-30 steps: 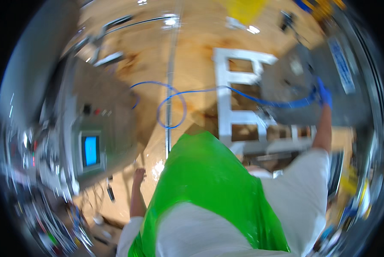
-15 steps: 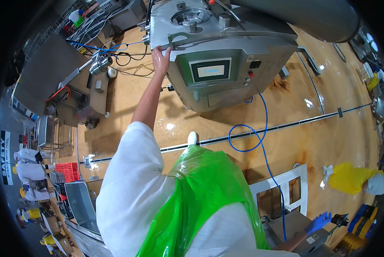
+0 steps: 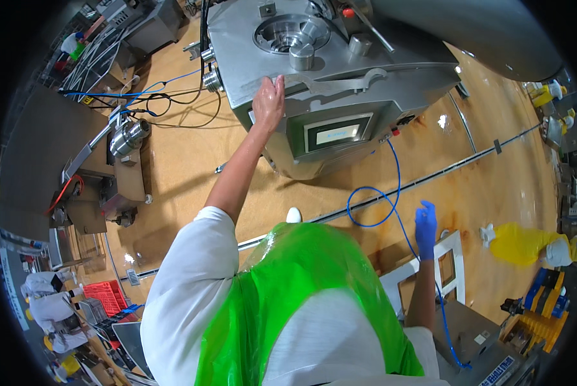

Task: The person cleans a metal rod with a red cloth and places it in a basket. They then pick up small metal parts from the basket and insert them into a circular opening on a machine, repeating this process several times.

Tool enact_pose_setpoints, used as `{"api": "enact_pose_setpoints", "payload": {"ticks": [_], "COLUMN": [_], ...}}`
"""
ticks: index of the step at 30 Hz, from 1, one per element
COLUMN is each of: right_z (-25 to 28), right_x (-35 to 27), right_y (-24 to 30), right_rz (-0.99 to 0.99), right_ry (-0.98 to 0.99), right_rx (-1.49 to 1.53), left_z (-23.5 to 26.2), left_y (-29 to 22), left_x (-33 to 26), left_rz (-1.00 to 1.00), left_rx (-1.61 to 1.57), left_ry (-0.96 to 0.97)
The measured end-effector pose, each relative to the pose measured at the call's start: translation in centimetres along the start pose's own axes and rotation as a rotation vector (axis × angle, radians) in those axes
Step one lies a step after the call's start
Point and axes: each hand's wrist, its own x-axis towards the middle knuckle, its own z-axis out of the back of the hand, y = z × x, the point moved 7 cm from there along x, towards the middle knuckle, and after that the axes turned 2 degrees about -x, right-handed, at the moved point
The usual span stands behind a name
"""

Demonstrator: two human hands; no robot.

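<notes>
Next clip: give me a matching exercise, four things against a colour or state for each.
Things:
1. left hand
2. right hand
3. apron
4. crate

Colour or state:
A. red, on the floor
B. bare, resting on the steel machine
C. green, translucent
D. in a blue glove, holding nothing

Pairs: 1-B, 2-D, 3-C, 4-A

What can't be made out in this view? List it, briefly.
Head view only:
- Left hand: its palm faces the steel machine, so any grip is hidden.
- Touchscreen: the display is too small to make out.
- Blue hose: its lower end is lost near the picture's rim.
- Legs: covered by the green apron.
</notes>
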Motion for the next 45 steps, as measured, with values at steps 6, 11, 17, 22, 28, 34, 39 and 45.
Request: {"api": "enact_pose_setpoints", "payload": {"ticks": [6,11,17,22,28,34,39,45], "right_z": [-13.7,-21.8,-26.0,-27.0,-28.5,-27.6,-28.2,-43.5], "right_x": [8.0,14.5,15.9,17.3,19.7,19.2,13.6,2.7], "right_y": [12.9,20.7,26.9,29.5,30.6,34.1,40.7,45.4], "right_rz": [-0.082,-0.093,0.139,0.429,0.498,0.356,0.508,0.465], "right_ry": [0.297,0.459,0.547,0.435,0.446,0.540,0.582,1.187], "right_rx": [0.379,0.540,0.518,0.314,0.231,0.161,0.433,0.467], "left_z": [-4.1,-4.3,-2.3,-0.6,3.2,11.6,16.7,19.1], "left_y": [5.7,5.0,1.9,2.2,4.6,15.1,29.5,43.5], "left_x": [-1.0,-0.5,-0.7,0.1,-3.7,-15.1,-31.0,-56.0], "left_rz": [0.176,0.287,0.184,0.160,0.172,0.415,0.725,1.293], "left_rx": [-0.212,-0.119,0.139,0.209,0.019,0.131,0.217,0.138], "left_ry": [0.103,0.298,0.266,0.180,0.079,0.039,-0.007,0.352]}}
